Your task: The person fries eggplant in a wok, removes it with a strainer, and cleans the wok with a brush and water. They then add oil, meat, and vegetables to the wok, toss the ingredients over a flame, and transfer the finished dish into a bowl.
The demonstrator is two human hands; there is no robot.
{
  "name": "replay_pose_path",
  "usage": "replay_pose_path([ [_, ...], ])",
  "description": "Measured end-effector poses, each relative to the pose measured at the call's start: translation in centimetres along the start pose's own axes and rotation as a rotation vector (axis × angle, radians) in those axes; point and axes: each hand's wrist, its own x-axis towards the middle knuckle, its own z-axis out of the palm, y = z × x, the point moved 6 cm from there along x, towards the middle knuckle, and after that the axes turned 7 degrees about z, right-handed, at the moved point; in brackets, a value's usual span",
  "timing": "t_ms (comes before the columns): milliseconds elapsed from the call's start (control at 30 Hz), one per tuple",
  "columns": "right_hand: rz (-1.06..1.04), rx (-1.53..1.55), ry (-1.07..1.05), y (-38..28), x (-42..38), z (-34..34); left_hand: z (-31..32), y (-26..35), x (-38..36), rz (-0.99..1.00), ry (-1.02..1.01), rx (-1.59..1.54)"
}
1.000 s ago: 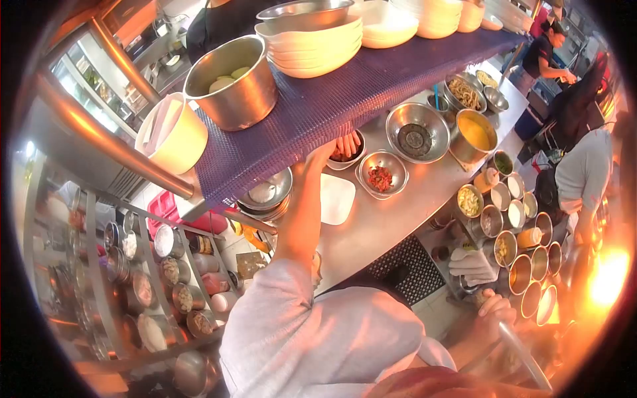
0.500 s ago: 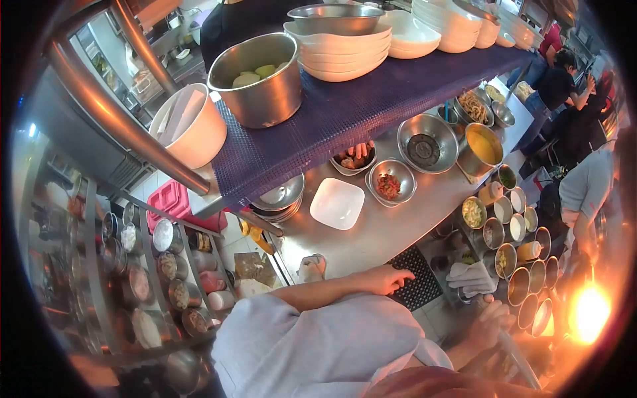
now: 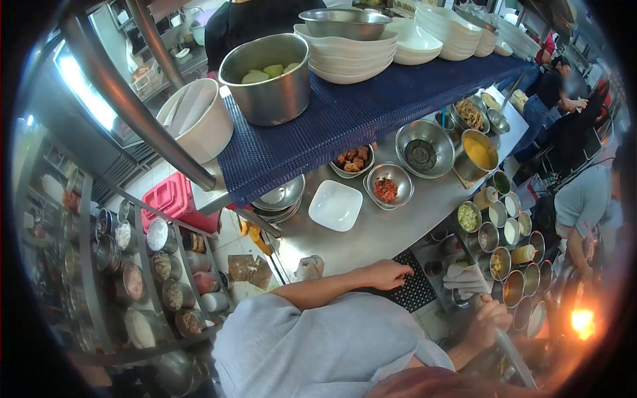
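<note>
My left hand (image 3: 389, 273) lies flat, fingers spread, on a black perforated mat (image 3: 417, 290) at the near edge of the steel counter (image 3: 385, 235); it holds nothing. My right hand (image 3: 486, 322) is closed around a long metal handle (image 3: 514, 358) low at the right, near a flame (image 3: 582, 321). On the counter beyond my left hand sit a white square dish (image 3: 336, 205), a steel bowl of red chopped food (image 3: 387, 188) and a bowl of brown fried pieces (image 3: 352, 160).
A blue-matted shelf (image 3: 371, 109) overhangs the counter, carrying a steel pot (image 3: 269, 83), stacked white bowls (image 3: 345, 56) and a white tub (image 3: 196, 119). Several seasoning cups (image 3: 504, 229) line the right. A jar rack (image 3: 139, 265) stands left. Other people work at far right.
My left arm has pulled back from the bowl of fried pieces under the shelf and its hand now rests on the black mat. My right hand stays on the handle.
</note>
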Motion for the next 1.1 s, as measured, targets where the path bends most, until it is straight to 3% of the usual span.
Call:
replay_pose_path([
  [67,-0.015,0.223,0.008,-1.2,1.1,1.2,0.5,-0.4,-0.2,-0.006,-0.055,0.024],
  [1100,0.032,0.298,-0.048,-0.6,1.3,1.9,1.6,-1.6,-1.5,-0.007,-0.108,0.046],
])
